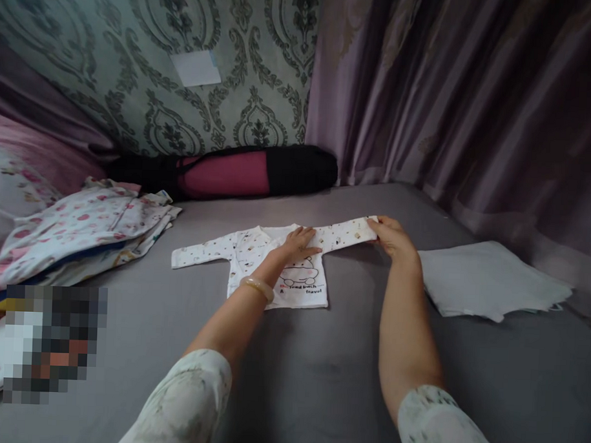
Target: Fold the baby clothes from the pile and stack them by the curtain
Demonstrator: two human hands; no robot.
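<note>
A small white baby shirt [245, 265] with a tiny print and a cartoon animal on its front lies spread on the grey sheet [329, 371]. Its left-side sleeve stretches out flat. My left hand [297, 243], with a pale bangle at the wrist, rests flat on the upper chest with fingers spread, partly covering the print. At the cuff of the right-side sleeve, my right hand [389, 234] pinches the fabric between thumb and fingers, and that sleeve is drawn out straight, its end slightly raised.
Folded printed clothes [96, 221] are stacked at the left. A folded white cloth [492, 280] lies at the right. Along the patterned wall rests a long black and dark pink bag [224, 174]. Purple curtains [401, 89] hang at the right. A partly blurred white object [5, 347] sits at lower left.
</note>
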